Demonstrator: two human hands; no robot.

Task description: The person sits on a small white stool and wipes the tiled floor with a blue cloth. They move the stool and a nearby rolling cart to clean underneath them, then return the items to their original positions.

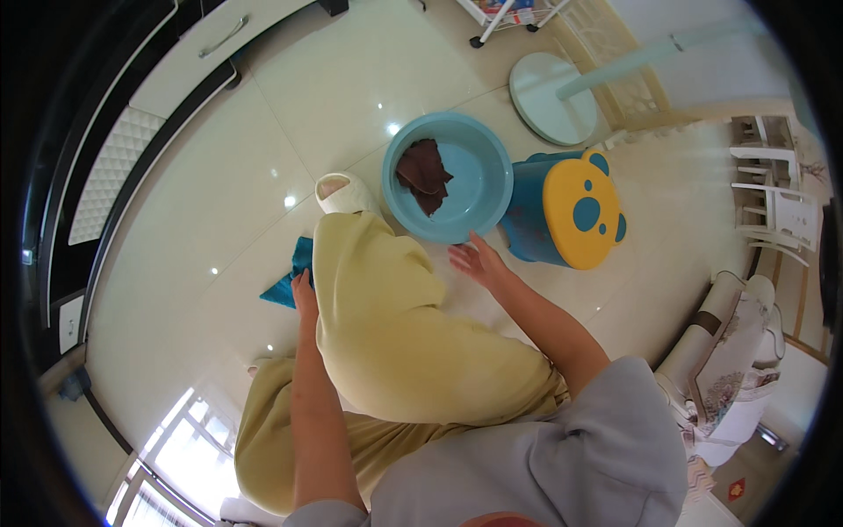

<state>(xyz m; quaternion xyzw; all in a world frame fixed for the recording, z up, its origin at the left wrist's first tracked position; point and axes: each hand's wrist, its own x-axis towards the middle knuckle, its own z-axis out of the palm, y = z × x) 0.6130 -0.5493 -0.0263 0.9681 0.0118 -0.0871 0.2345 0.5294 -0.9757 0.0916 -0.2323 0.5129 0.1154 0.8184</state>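
Note:
My left hand (304, 294) grips a teal cloth (283, 284) low beside my bent knee; part of the cloth is hidden behind my trouser leg. Just under the near rim of a light blue plastic basin (474, 168), my right hand (479, 262) is held with fingers apart and nothing in it. Whether its fingertips touch the basin is hard to tell. A crumpled dark brown cloth (425, 174) lies inside the basin, against its left side.
Right of the basin sits a blue stool (530, 211) with a yellow bear-face lid (583, 214). Behind them are a round stand base (553, 99) and a white wheeled cart (504, 20). A cabinet (118, 171) lines the left, a sofa (731, 349) the right. My slippered foot (346, 194) is beside the basin.

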